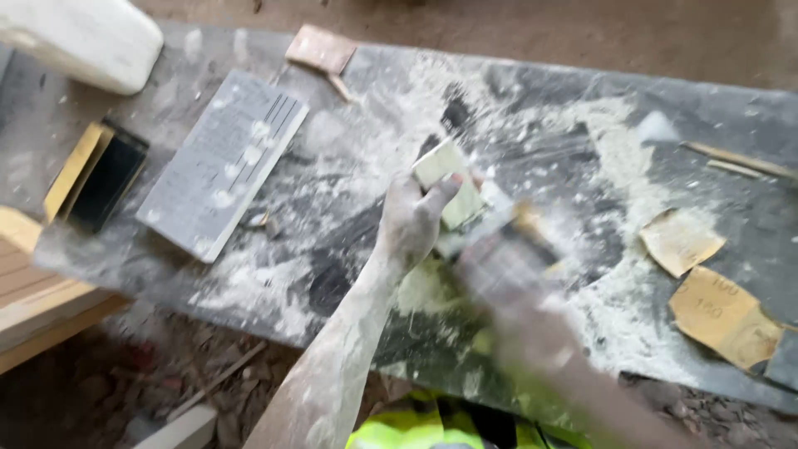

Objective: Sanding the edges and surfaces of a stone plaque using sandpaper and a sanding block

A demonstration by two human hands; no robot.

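My left hand [409, 220], coated in white dust, is shut on a small pale block [449, 181] and holds it just above a dark work board [532, 116] strewn with sawdust. Right beside the block, my right hand [519, 291] is smeared by motion blur. It seems to grip a grey flat tool [499, 249] with a tan end, pressed against the block's lower right side. What kind of tool it is cannot be made out.
A grey printed sandpaper sheet [220, 162] lies at left, beside a yellow and black pad [96, 175]. Tan sandpaper pieces [680, 239] [723, 316] lie at right. A white block [83, 37] sits top left, thin wooden sticks [740, 158] far right, wooden planks [33, 291] off the left edge.
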